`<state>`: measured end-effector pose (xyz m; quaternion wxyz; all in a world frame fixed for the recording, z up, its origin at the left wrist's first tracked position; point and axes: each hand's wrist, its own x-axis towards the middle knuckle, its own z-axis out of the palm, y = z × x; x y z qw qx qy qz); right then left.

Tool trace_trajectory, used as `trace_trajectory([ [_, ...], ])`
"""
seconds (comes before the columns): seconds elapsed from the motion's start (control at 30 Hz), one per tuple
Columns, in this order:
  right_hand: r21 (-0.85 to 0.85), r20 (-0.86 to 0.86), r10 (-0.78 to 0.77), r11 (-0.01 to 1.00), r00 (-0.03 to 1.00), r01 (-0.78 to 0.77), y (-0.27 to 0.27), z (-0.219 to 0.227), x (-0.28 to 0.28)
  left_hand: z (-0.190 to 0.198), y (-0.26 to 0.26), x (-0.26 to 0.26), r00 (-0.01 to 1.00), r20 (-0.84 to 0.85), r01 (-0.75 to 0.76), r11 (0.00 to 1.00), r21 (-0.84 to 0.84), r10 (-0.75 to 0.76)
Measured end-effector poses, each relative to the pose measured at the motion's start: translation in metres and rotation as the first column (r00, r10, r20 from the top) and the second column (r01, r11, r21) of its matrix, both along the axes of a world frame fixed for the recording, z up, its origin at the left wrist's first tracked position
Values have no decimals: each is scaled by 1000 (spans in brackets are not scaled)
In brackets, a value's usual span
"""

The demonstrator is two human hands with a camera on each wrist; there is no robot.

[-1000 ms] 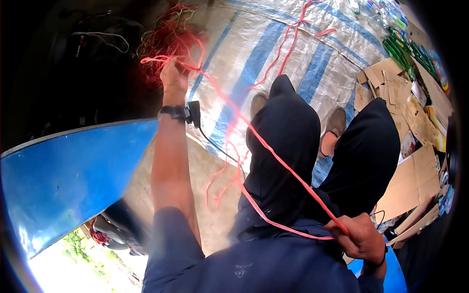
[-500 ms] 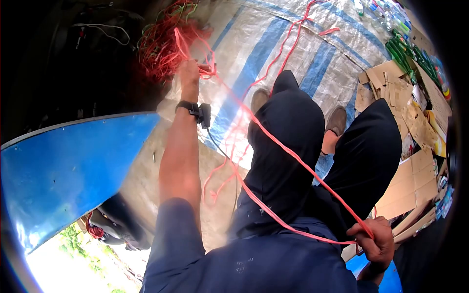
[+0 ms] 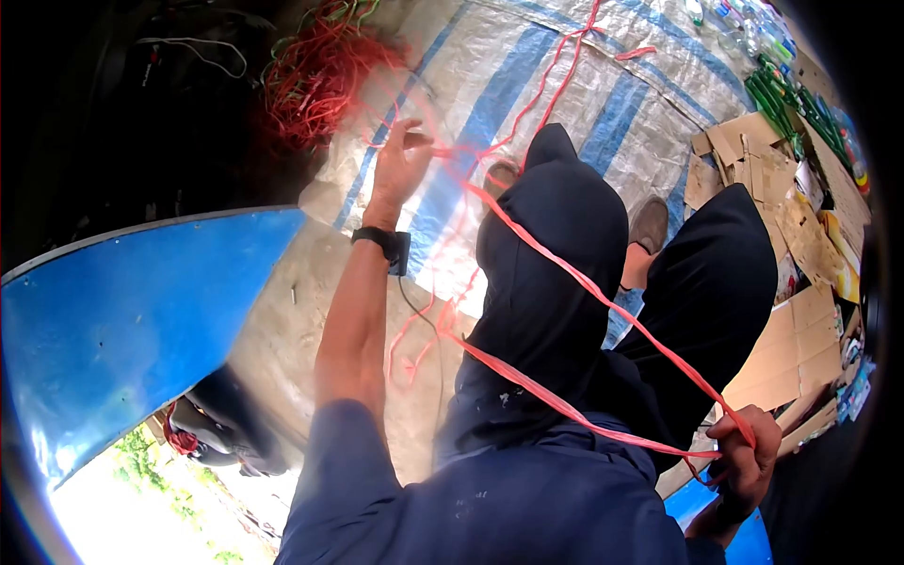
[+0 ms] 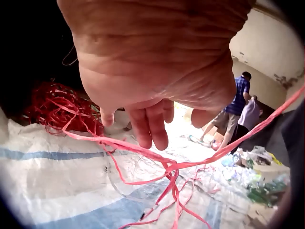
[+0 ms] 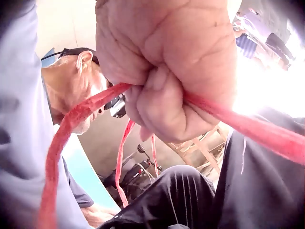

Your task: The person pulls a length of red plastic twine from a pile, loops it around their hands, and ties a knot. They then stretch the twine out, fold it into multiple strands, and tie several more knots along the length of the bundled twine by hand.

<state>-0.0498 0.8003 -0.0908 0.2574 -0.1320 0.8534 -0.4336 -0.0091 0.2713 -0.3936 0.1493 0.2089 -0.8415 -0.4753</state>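
Red plastic twine (image 3: 603, 297) runs in two strands from my right hand (image 3: 749, 452) across the lap towards the sheet. In the right wrist view the curled fingers of that hand (image 5: 164, 90) grip the red twine (image 5: 267, 131). My left hand (image 3: 400, 169) is raised over the striped sheet, its fingers relaxed, beside the twine. Seen from the left wrist, the left hand (image 4: 152, 71) has loosely extended fingers, with the knotted twine (image 4: 205, 163) passing just beyond them. A tangled red heap (image 3: 315, 80) lies past the left hand.
A white sheet with blue stripes (image 3: 508, 89) covers the floor ahead. Flattened cardboard (image 3: 791, 348) and green bottles (image 3: 772, 102) lie at the right; a blue panel (image 3: 141, 320) stands at the left. Two people (image 4: 237, 102) are in the background of the left wrist view.
My left hand has moved right and back from the heap, and its fingers have loosened from the twine. The right hand has moved right and slightly down, holding the twine.
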Motion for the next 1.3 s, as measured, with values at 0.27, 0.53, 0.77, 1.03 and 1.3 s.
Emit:
trace_trajectory([
  [0.27, -59, 38, -88, 994, 995, 91, 23, -2, -2, -5, 12, 17, 995, 58, 99, 928, -359, -84],
  [0.53, -25, 77, -28, 999, 997, 30, 28, 10, -1, -2, 27, -18, 997, 22, -42, 762, -646, 74],
  [0.77, -38, -25, -165, 986, 986, 164, 27, 1, -5, -22, -12, -23, 998, 58, 13, 965, -262, 2],
  [1.03, -109, 42, -273, 955, 961, 276, 38, -13, -20, 38, -95, -22, 894, 228, -444, 836, 322, 387],
  [1.3, -359, -31, -472, 828, 881, 431, 122, -20, -30, 56, -124, -18, 836, 251, -547, 709, 445, 488],
])
